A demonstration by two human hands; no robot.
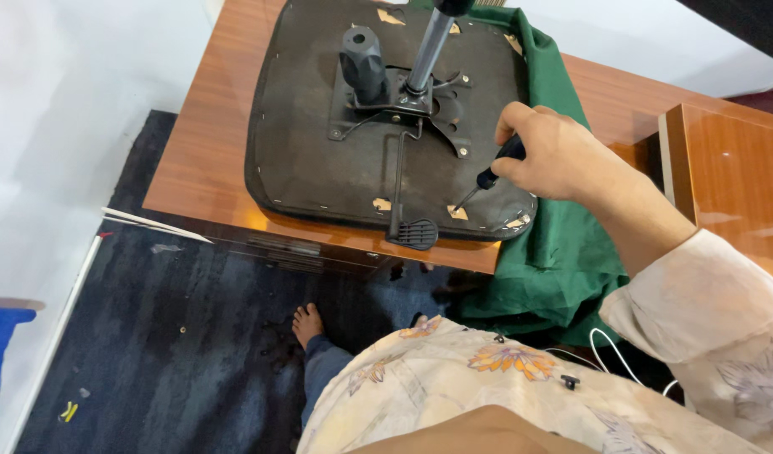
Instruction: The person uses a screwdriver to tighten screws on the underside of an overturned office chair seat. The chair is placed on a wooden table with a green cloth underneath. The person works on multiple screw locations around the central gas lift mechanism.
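Observation:
An upturned black office chair seat (319,160) lies on a brown wooden table (201,160), its metal mechanism plate (403,105), grey gas column (428,50) and black knob (363,63) pointing up. A black lever paddle (413,233) hangs over the seat's near edge. My right hand (555,151) is shut on a screwdriver (487,176) with a black and blue handle; its tip touches a tan patch (458,213) near the seat's near right corner. My left hand is out of view.
A dark green cloth (563,261) lies under the seat and hangs off the table's near edge. A second wooden surface (731,176) stands at the right. Below is dark blue carpet (176,336) with my bare foot (307,324). A white cable (614,353) crosses my floral clothing.

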